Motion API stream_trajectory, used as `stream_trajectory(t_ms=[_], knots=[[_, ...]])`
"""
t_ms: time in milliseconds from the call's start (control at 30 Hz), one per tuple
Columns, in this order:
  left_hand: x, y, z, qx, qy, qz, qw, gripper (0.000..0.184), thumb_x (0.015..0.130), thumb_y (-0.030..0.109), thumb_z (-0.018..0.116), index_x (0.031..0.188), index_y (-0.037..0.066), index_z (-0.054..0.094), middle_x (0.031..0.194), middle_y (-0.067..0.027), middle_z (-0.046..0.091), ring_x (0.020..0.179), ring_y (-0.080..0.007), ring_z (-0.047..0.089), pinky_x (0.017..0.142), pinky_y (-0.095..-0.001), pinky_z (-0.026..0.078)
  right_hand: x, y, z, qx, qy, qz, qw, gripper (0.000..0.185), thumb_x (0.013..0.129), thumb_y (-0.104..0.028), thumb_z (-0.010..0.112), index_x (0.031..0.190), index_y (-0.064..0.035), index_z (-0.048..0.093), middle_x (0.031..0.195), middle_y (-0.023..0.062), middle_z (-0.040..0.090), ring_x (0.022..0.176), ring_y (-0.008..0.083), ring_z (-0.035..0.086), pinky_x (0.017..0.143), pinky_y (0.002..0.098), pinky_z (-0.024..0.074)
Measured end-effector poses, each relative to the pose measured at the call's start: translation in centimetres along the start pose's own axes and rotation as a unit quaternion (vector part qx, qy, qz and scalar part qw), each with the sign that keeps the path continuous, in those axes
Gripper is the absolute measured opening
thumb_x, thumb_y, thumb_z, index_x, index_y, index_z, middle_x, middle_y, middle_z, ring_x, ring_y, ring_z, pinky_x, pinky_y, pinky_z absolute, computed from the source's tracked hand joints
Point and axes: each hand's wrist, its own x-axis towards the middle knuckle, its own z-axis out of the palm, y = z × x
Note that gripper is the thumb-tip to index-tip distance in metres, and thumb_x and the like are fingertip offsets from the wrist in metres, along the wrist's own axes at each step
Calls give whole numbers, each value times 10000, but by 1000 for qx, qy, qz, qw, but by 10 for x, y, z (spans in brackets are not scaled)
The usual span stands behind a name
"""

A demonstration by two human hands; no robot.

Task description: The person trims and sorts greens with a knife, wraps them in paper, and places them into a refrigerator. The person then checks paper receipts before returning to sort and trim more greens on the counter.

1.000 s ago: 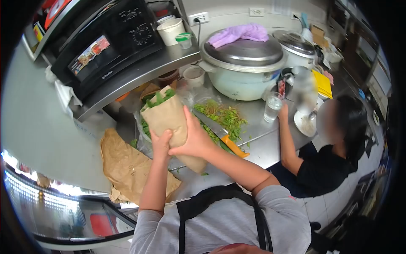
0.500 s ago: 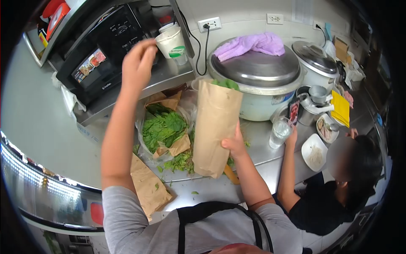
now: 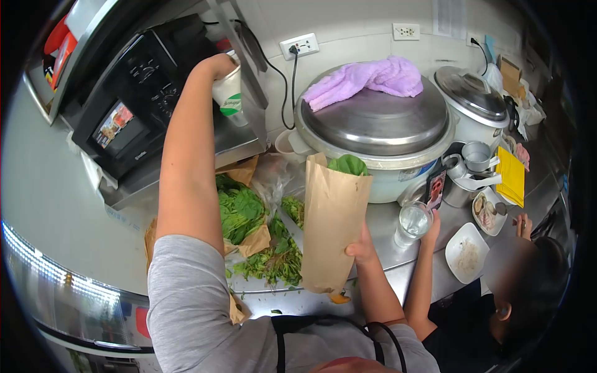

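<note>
Upright in my right hand (image 3: 360, 247) is a brown paper bag (image 3: 334, 227), with a green leaf (image 3: 348, 165) showing at its top. My left hand (image 3: 219, 64) reaches up to the rim of a white paper cup (image 3: 229, 92) on the steel shelf; its fingers are hidden inside or behind the cup. Below that arm, leafy greens (image 3: 239, 211) lie in a clear plastic bag. Chopped stems (image 3: 272, 261) are scattered beside them, with a knife blade (image 3: 289, 227) across them. The knife's orange handle (image 3: 339, 298) shows under the paper bag.
A large lidded pot (image 3: 378, 118) carries a purple cloth (image 3: 367, 81). A co-worker (image 3: 497, 311) at the right holds a glass of water (image 3: 413, 222) near a white dish (image 3: 466, 252). A black microwave (image 3: 134, 99) stands at the upper left.
My left hand let go of the paper bag and rose to the cup, its fingers now at the rim. My right hand has held the bag upright and moved it right.
</note>
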Motion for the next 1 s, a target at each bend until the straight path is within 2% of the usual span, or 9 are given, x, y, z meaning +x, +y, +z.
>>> stream_trajectory(t_ms=[100, 167, 233, 367, 567, 667, 767, 900, 1000], knots=[[20, -9, 0, 144, -75, 88, 983, 383, 663, 225, 671, 966, -5, 633, 913, -144, 638, 860, -231, 593, 735, -329, 441, -2, 8, -9, 13, 1, 14, 1000, 1064, 517, -270, 796, 1338, -52, 156, 1269, 110, 364, 1156, 235, 394, 963, 379, 328], [27, -19, 6, 143, 5, 97, 985, 322, 683, 163, 655, 957, -6, 630, 872, -140, 641, 815, -224, 598, 707, -339, 446, -3, 13, -11, 17, 5, 29, 999, 1051, 524, -252, 790, 1339, -52, 157, 1267, 110, 368, 1155, 236, 396, 963, 379, 328], [12, -2, 3, 77, 110, 4, 991, 264, 700, 125, 640, 927, -10, 630, 824, -125, 642, 781, -212, 597, 686, -338, 448, -2, 17, -12, 15, -2, 23, 1000, 1039, 528, -239, 786, 1337, -52, 162, 1266, 109, 373, 1152, 233, 401, 963, 379, 330], [-21, 12, -22, -102, 172, -18, 980, 122, 742, 66, 598, 831, -16, 613, 694, -77, 599, 622, -131, 561, 554, -278, 462, -3, 19, -11, 22, -12, 18, 1000, 1030, 530, -225, 782, 1337, -53, 164, 1269, 107, 374, 1148, 230, 406, 954, 379, 340], [-81, 26, -46, -209, 226, 20, 951, 174, 774, 105, 599, 911, -1, 616, 748, -18, 599, 590, -73, 523, 534, -215, 430, -12, 30, -7, 38, 42, 33, 998, 883, 545, -319, 787, 1233, 29, 357, 1119, 134, 530, 965, 248, 563, 812, 365, 474], [-144, 46, -58, -189, 235, 17, 953, 195, 806, 153, 571, 938, 13, 604, 729, 3, 587, 616, -68, 516, 562, -205, 410, -13, 25, -2, 101, 33, 71, 992, 841, 536, -235, 778, 1226, 19, 370, 1131, 127, 526, 1000, 244, 550, 850, 370, 459], [-202, 30, -42, -306, 254, 81, 914, 148, 818, 139, 550, 905, 26, 591, 711, 12, 570, 633, -59, 507, 564, -209, 408, -15, 26, -2, 131, 5, 97, 987, 832, 565, -308, 755, 1222, 38, 379, 1115, 139, 540, 971, 259, 569, 836, 386, 477], [-301, 28, 13, -451, 98, 19, 887, 46, 820, 71, 539, 827, 35, 567, 724, 18, 562, 669, -48, 505, 591, -202, 417, -3, 31, 35, 241, -65, 100, 963, 899, 603, -405, 704, 1295, -5, 293, 1225, 163, 446, 1121, 341, 452, 902, 465, 415], [-349, 11, 75, -360, 40, 29, 932, 44, 799, 60, 566, 815, 21, 579, 711, -3, 584, 655, -68, 527, 603, -221, 438, -1, 33, 76, 302, -125, 95, 940, 952, 605, -443, 689, 1336, -43, 227, 1307, 169, 351, 1215, 397, 324, 948, 522, 348]])
